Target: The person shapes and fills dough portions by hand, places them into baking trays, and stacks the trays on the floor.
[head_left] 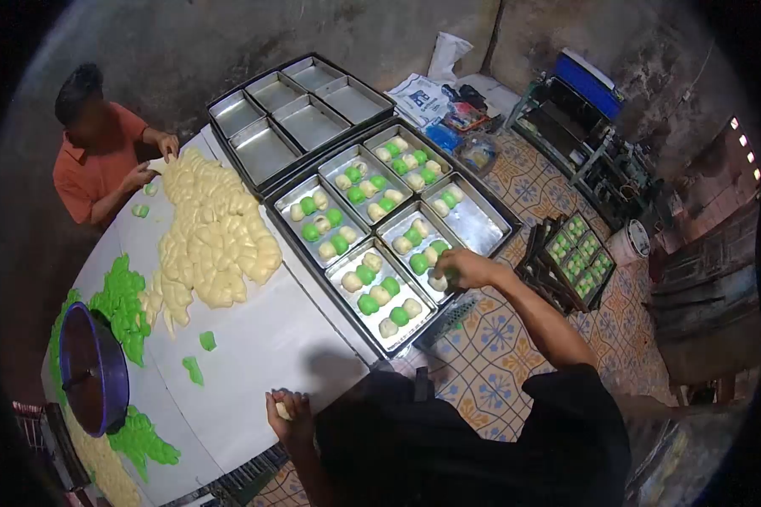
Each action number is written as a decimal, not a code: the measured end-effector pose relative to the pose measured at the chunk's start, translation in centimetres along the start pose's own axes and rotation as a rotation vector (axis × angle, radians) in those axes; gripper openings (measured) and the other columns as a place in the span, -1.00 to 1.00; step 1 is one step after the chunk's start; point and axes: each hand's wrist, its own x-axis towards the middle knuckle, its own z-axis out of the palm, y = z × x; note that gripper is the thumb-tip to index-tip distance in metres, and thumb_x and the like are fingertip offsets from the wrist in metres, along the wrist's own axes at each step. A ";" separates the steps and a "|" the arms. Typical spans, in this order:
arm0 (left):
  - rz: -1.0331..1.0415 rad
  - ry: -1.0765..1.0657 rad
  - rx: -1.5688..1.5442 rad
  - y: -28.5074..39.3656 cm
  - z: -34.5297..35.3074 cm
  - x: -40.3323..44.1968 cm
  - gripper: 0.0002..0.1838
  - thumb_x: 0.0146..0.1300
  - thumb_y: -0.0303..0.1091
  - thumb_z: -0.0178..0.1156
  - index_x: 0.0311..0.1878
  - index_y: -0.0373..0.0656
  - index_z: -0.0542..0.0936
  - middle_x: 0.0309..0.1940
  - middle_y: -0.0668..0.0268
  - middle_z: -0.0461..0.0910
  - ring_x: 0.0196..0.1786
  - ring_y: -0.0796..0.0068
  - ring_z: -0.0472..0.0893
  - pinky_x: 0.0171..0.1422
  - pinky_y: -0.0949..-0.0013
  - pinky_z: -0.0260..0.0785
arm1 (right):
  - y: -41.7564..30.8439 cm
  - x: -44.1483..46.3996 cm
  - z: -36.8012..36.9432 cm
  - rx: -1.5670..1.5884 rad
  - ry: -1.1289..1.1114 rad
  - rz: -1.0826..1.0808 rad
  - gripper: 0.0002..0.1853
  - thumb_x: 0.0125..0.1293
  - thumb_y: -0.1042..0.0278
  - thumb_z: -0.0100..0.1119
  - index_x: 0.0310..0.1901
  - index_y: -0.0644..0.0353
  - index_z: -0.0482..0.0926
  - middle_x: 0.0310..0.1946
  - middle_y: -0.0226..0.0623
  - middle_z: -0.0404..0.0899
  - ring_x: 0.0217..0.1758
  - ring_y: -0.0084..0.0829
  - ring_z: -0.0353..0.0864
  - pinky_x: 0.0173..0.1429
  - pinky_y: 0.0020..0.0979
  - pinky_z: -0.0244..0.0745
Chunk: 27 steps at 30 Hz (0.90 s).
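Observation:
My left hand (289, 418) is by the table's near edge, fingers curled round a pale dough ball (284, 411). Over the baking tray, my right hand (467, 269) reaches down with its fingers together on a pale dough ball (437, 281) at the end of a row. Beside it in the same pan sits a green dough ball (419, 264). Several metal pans (364, 325) in the dark tray hold rows of pale and green balls. One pan (482, 221) holds only a few balls at its far end.
A co-worker in an orange shirt (101, 160) handles a large pale dough mass (216, 237). Green dough (125, 300) and a purple basin (114, 372) are at the left. Bare pans (266, 152) stand behind; a filled tray (579, 258) and a machine (579, 127) are to the right.

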 end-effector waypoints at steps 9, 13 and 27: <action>0.080 0.048 0.003 0.4 -0.8 -1.0 -0.64 0.50 -0.13 -0.22 -0.34 -0.10 0.43 -0.65 0.38 0.20 -0.59 0.52 0.21 -0.29 0.36 0.28 | -4.5 -1.3 1.3 -0.204 0.133 0.183 -0.63 0.05 0.35 0.21 -0.03 0.08 0.59 -0.02 -0.13 0.53 0.16 -0.03 0.40 0.29 -0.13 0.26; 0.082 -0.079 0.011 1.1 -3.5 -0.7 -0.71 0.50 -0.22 -0.21 -0.19 -0.17 0.45 -0.27 0.17 0.50 -0.42 0.40 0.47 -0.14 0.23 0.41 | -4.1 -2.1 2.6 -0.222 0.110 0.234 -0.74 0.11 0.28 0.20 -0.12 0.00 0.65 0.10 -0.09 0.44 0.18 0.02 0.38 0.23 -0.04 0.27; 0.423 -0.127 0.249 3.8 5.7 -0.8 -0.25 0.41 0.18 -0.23 0.45 -0.20 0.04 0.41 -0.05 0.08 0.43 0.13 0.15 0.52 0.12 -0.10 | -35.2 14.0 15.1 0.778 0.321 -0.169 -0.77 0.23 0.55 0.17 -0.07 0.35 0.59 -0.12 -0.20 0.47 -0.11 -0.41 0.51 -0.05 -0.46 0.44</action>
